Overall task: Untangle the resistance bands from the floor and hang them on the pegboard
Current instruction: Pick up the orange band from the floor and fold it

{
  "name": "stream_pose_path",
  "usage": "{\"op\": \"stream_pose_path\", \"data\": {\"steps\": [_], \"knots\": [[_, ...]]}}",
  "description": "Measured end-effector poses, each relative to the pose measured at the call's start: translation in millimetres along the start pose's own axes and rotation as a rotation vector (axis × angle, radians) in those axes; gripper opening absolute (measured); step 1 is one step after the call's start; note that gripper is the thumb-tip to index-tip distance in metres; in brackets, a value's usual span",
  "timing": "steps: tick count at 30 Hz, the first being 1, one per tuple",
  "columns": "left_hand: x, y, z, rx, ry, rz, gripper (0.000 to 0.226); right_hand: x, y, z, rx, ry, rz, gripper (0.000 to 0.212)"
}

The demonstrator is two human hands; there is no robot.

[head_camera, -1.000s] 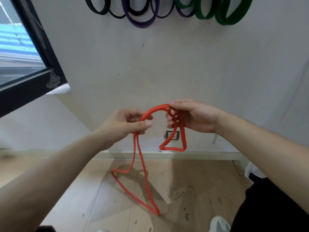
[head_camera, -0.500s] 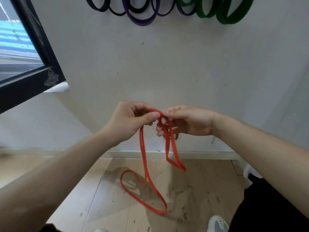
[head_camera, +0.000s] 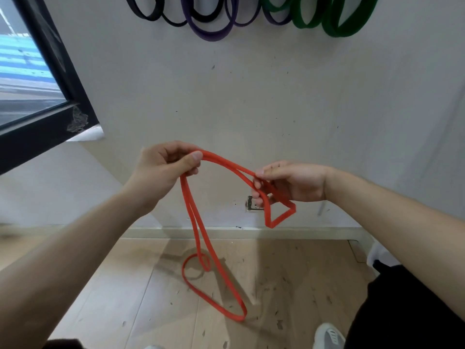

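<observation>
A red resistance band (head_camera: 201,238) is stretched between both hands in front of the wall. My left hand (head_camera: 166,170) pinches two strands of it between thumb and fingers. My right hand (head_camera: 289,182) grips the other end, and a short loop hangs below its fingers. From my left hand a long double strand drops down and ends in a twisted loop just above the wooden floor. Black, purple and green bands (head_camera: 211,34) hang along the wall at the top edge; their pegs are out of frame.
A black-framed window (head_camera: 50,91) fills the upper left. A wall socket (head_camera: 254,204) sits low on the wall behind my right hand. The wooden floor (head_camera: 141,298) carries small scraps of debris. A grey shoe (head_camera: 327,336) and a dark trouser leg are at the lower right.
My hands, close together half a second ago, have drawn apart, the left going up and left, the right going right. The band now spans between them and the hanging loop has shifted.
</observation>
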State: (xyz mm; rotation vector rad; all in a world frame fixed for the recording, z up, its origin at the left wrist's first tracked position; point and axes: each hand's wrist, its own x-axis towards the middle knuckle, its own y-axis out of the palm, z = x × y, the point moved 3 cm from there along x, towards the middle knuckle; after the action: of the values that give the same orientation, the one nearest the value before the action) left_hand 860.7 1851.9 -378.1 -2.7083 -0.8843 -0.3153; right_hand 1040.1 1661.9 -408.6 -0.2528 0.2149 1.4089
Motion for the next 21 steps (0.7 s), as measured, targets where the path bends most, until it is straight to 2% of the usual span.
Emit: {"op": "stream_pose_path", "data": {"steps": [4, 9, 13, 17, 21], "knots": [[-5.5, -3.7, 9.9, 0.011, -0.17, 0.168, 0.017, -2.8, 2.5, 6.4, 0.074, -0.067, -0.068, 0.023], [-15.4, 14.5, 7.9, 0.028, -0.181, 0.375, 0.035, -5.5, 20.0, 18.5, 0.108, -0.143, -0.021, 0.024], [-18.0, 34.8, 0.0, 0.019, -0.081, 0.329, 0.037, -2.7, 35.1, 22.6, 0.023, -0.163, -0.007, 0.022], [-17.4, 43.0, -5.5, 0.006, -0.011, 0.266, 0.025, -2.5, 38.4, 23.2, 0.003, -0.151, -0.001, 0.022], [-14.5, 40.8, -9.6, 0.063, 0.061, 0.241, 0.023, -6.0, 33.1, 23.2, 0.003, -0.115, 0.023, 0.024]]}}
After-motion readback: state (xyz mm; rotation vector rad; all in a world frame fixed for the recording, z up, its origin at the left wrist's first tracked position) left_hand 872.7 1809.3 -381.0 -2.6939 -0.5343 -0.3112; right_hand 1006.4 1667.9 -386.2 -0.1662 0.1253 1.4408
